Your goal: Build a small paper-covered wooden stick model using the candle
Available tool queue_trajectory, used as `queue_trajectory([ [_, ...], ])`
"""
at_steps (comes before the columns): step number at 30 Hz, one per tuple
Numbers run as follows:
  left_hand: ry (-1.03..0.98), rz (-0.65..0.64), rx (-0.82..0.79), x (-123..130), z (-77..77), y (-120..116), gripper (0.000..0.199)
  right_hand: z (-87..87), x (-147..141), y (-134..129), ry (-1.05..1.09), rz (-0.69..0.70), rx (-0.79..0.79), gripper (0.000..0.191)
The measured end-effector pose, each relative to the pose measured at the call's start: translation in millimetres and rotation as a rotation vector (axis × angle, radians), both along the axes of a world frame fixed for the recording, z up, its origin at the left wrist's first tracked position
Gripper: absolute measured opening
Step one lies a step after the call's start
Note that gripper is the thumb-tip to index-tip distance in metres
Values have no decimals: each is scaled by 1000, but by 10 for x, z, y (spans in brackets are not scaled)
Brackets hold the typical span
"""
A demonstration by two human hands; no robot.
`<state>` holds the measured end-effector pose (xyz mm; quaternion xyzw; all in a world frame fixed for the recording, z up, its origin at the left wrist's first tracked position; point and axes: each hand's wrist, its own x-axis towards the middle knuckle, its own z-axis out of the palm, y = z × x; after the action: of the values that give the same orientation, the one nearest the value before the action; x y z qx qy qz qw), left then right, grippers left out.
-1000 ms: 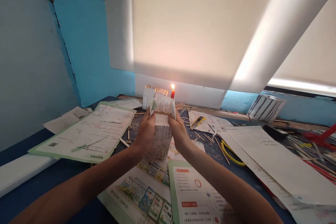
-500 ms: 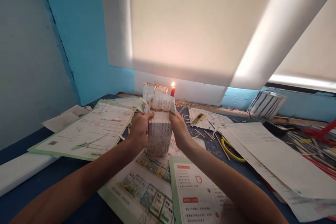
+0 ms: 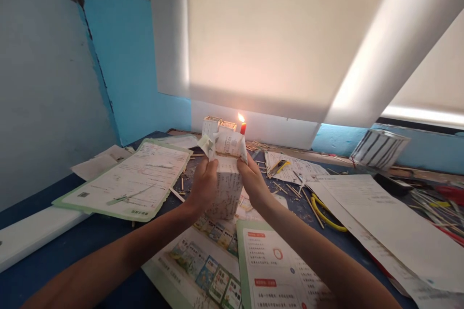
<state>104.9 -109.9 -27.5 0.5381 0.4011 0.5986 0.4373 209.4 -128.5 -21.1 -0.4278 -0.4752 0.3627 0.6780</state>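
A box wrapped in printed paper stands upright between my hands, with a loose paper flap rising at its top. My left hand grips the upper left edge, thumb on top. On the upper right edge, my right hand pinches the paper. Just behind the box burns a red candle. Two small paper-covered frames stand beside the candle on its left. Printed sheets lie beneath the box.
A green-edged sheet lies left, near a white board. To the right are a yellow cutter, thin sticks, a yellow-handled tool and white papers. A striped frame stands by the wall.
The view has shifted, so the scene sits slightly right and lower. Both hands still hold the box, which leans a little differently. The candle flame now tilts left.
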Motion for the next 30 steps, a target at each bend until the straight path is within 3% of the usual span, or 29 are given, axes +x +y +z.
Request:
queue_trajectory([
  [4, 0, -45, 137, -11, -15, 18, 25, -2, -4, 5, -18, 4, 14, 36],
  [10, 49, -131, 199, -10, -31, 7, 34, -4, 25, 14, -29, 17, 35, 39],
  [12, 138, -102, 228, -21, -32, 22, 42, -4, 36, 16, -33, 27, 43, 40],
  [15, 382, -79, 398, -60, -19, 77, 51, -4, 48, 19, -48, 19, 54, 43],
  [21, 814, 36, 758, -173, 76, 148, 43, -18, 44, 20, -93, -17, 57, 53],
  [30, 1104, 156, 919, -239, 139, 161, 37, 27, 92, 38, -90, 55, 24, 47],
])
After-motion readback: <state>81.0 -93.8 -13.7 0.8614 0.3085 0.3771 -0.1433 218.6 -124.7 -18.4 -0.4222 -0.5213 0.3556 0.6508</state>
